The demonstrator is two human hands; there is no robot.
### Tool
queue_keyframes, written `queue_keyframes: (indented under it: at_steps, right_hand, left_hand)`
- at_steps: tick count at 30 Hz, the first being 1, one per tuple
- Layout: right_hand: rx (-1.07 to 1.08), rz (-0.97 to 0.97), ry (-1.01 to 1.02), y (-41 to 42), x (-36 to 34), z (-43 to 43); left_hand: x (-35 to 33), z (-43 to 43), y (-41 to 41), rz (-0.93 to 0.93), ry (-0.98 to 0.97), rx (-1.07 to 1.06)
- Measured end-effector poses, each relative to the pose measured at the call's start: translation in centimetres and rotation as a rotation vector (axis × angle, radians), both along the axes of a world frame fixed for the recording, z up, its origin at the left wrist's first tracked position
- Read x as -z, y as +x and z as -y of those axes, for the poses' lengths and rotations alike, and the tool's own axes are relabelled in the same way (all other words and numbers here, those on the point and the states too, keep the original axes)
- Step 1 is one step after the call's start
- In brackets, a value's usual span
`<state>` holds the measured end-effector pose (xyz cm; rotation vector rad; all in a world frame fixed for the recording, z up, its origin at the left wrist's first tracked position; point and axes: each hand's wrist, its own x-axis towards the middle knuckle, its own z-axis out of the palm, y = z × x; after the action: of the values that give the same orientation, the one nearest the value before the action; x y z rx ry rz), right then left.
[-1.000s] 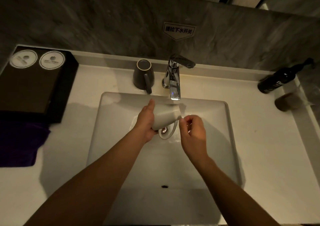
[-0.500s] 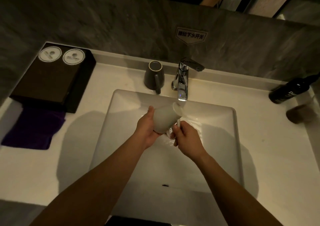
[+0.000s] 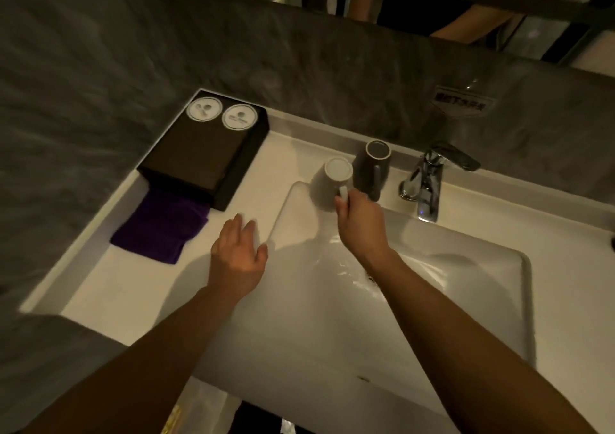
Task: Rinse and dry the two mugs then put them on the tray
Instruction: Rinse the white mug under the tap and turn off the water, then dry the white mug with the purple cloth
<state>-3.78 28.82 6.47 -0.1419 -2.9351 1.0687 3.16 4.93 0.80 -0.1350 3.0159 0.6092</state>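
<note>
**Wet mug held by its handle alone above the sink's corner**

The right hand (image 3: 361,225) is clamped on the handle of the pale grey ceramic mug (image 3: 329,183), which hangs upside down a little above centre of the frame, over the upper left corner of the white rectangular sink basin (image 3: 466,317). Its flat base faces up toward the camera and its mouth points down, so its long axis runs close to vertical, leaning slightly; the handle sits on the side toward lower right. The left hand (image 3: 238,257) is empty, fingers spread apart, over the white countertop (image 3: 100,287) left of the basin, near the folded purple cloth (image 3: 163,225).

Judged from here, the main risk is the grip: only one hand holds a mug that is likely wet, and by its handle, so it could twist or slip and strike the basin edge. The second mug, dark grey ceramic (image 3: 371,167), stands just behind it beside the chrome tap (image 3: 429,180), seemingly also base up, though blur makes that uncertain; a swing to the right could knock the two together. Carrying the mug left would drip onto the counter, and drying it one-handed with the cloth could let it roll. The black rectangular tray (image 3: 199,157), upper left, carries two round white paper lids (image 3: 221,113) at its far end, leaving the near part for the mugs.
</note>
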Motion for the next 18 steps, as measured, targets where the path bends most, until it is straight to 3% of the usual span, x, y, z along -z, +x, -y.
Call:
queue_keyframes:
  at_steps: [5,18]
  right_hand:
    - [0.105,0.063,-0.002,-4.9,0.6,2.7]
    - [0.246,0.142,0.003,-8.4,1.3,3.9]
  left_hand:
    - [0.5,3.0,0.6,0.069,-0.197,0.091]
    - [-0.1,4.1,-0.3,0.185,-0.162,0.146]
